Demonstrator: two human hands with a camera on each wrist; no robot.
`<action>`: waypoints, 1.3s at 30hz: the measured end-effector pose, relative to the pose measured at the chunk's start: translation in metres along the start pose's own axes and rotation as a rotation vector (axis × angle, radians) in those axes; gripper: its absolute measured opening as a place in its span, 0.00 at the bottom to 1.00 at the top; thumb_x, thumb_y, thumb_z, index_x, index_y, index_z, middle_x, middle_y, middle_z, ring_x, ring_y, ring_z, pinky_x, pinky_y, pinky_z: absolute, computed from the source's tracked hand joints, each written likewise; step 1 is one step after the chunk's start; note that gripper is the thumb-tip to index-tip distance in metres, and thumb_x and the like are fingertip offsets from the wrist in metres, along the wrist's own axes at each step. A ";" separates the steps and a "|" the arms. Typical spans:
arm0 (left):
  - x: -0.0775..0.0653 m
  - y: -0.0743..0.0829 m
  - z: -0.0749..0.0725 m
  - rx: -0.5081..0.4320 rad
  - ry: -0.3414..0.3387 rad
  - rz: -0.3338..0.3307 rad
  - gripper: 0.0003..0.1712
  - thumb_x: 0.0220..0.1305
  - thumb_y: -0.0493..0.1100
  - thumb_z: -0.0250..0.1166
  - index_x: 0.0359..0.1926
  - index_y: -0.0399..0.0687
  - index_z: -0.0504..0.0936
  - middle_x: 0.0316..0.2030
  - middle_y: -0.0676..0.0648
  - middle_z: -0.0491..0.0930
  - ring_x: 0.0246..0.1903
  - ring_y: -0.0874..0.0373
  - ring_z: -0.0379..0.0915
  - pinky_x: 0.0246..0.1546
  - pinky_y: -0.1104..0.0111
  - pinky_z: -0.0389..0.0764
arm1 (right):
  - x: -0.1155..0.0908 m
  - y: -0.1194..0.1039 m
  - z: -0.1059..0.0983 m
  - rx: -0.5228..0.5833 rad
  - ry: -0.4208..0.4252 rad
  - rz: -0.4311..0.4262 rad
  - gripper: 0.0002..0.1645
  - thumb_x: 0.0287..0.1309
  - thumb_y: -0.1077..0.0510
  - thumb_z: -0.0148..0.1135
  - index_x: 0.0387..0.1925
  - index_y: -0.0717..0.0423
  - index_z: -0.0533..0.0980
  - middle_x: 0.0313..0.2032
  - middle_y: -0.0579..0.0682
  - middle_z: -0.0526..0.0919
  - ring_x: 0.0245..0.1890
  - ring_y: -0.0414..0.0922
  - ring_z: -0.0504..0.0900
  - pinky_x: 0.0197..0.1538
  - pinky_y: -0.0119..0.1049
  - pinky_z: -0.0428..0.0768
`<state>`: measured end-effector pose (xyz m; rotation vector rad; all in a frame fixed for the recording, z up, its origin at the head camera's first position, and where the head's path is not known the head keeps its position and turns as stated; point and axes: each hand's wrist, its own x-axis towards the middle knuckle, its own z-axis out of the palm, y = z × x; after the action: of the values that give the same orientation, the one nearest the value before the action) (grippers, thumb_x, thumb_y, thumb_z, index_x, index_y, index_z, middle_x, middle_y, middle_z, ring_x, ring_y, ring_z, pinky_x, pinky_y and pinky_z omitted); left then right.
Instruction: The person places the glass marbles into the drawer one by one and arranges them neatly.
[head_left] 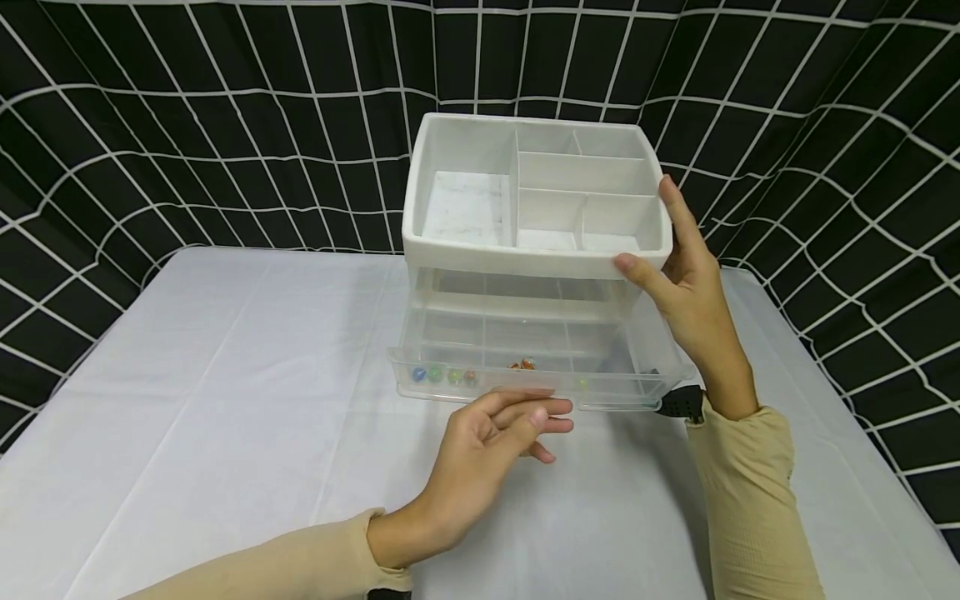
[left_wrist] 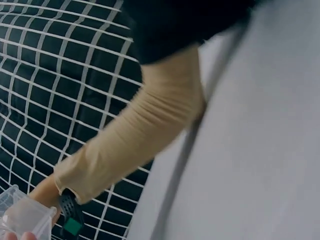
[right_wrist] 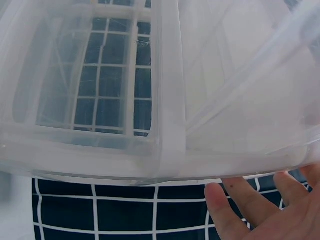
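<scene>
A white desk organizer (head_left: 517, 265) with a divided top stands on the table. Its clear drawer (head_left: 630, 387) is pulled out at the front. Inside lie several glass marbles (head_left: 435, 375) at the left and small orange-brown pieces (head_left: 522, 364) near the middle. My right hand (head_left: 686, 271) grips the organizer's right front corner, thumb on the front rim and fingers along the side. In the right wrist view, that hand's fingers (right_wrist: 245, 205) reach the organizer's side. My left hand (head_left: 487, 458), fingers loosely extended, is at the middle of the drawer's front lower edge.
A white cloth (head_left: 247, 375) covers the table. Black fabric with a white grid (head_left: 262, 125) surrounds it at the back and sides. Small dark pieces (head_left: 651, 372) show at the drawer's right end.
</scene>
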<state>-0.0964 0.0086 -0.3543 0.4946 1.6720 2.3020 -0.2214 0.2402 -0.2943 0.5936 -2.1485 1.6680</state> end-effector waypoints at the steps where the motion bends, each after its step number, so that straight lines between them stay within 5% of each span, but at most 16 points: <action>1: 0.001 0.000 0.001 -0.020 0.002 -0.003 0.21 0.76 0.43 0.54 0.62 0.36 0.72 0.59 0.33 0.78 0.54 0.51 0.82 0.44 0.67 0.85 | 0.000 0.000 0.000 -0.010 0.000 -0.001 0.50 0.62 0.67 0.64 0.77 0.39 0.52 0.73 0.56 0.60 0.56 0.44 0.74 0.49 0.20 0.78; 5: 0.004 0.001 0.005 -0.087 0.007 -0.023 0.23 0.78 0.46 0.49 0.62 0.32 0.71 0.59 0.31 0.77 0.58 0.48 0.79 0.45 0.69 0.84 | 0.000 0.000 -0.001 -0.022 -0.001 -0.004 0.50 0.62 0.67 0.64 0.77 0.39 0.51 0.74 0.56 0.60 0.56 0.44 0.74 0.49 0.21 0.78; 13: 0.009 0.003 0.006 -0.078 0.093 -0.009 0.23 0.78 0.47 0.50 0.59 0.31 0.74 0.59 0.35 0.78 0.57 0.50 0.79 0.45 0.69 0.83 | 0.001 0.000 0.001 -0.015 -0.001 -0.016 0.49 0.62 0.67 0.64 0.77 0.41 0.52 0.72 0.57 0.61 0.55 0.44 0.74 0.50 0.21 0.78; 19: 0.013 0.003 0.003 -0.088 0.074 -0.004 0.23 0.78 0.46 0.50 0.60 0.30 0.72 0.59 0.33 0.77 0.59 0.48 0.78 0.50 0.66 0.83 | 0.001 -0.001 0.000 -0.055 0.004 -0.010 0.49 0.62 0.66 0.63 0.77 0.41 0.51 0.73 0.56 0.61 0.56 0.44 0.74 0.50 0.21 0.77; 32: 0.043 0.000 -0.004 -0.092 0.102 0.001 0.21 0.79 0.44 0.47 0.59 0.32 0.72 0.59 0.35 0.78 0.60 0.47 0.77 0.53 0.66 0.83 | 0.000 0.000 -0.001 -0.063 -0.003 0.000 0.46 0.66 0.64 0.60 0.77 0.40 0.51 0.74 0.53 0.59 0.58 0.46 0.74 0.50 0.22 0.78; 39: 0.057 -0.001 -0.006 -0.093 0.126 0.009 0.20 0.79 0.44 0.47 0.60 0.33 0.72 0.60 0.36 0.78 0.60 0.48 0.78 0.53 0.65 0.83 | -0.002 0.000 -0.005 -0.184 0.005 0.009 0.32 0.76 0.53 0.43 0.77 0.37 0.51 0.78 0.40 0.51 0.72 0.49 0.62 0.72 0.51 0.66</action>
<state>-0.1507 0.0262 -0.3500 0.3447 1.6105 2.4510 -0.2198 0.2453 -0.2939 0.5262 -2.2726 1.4526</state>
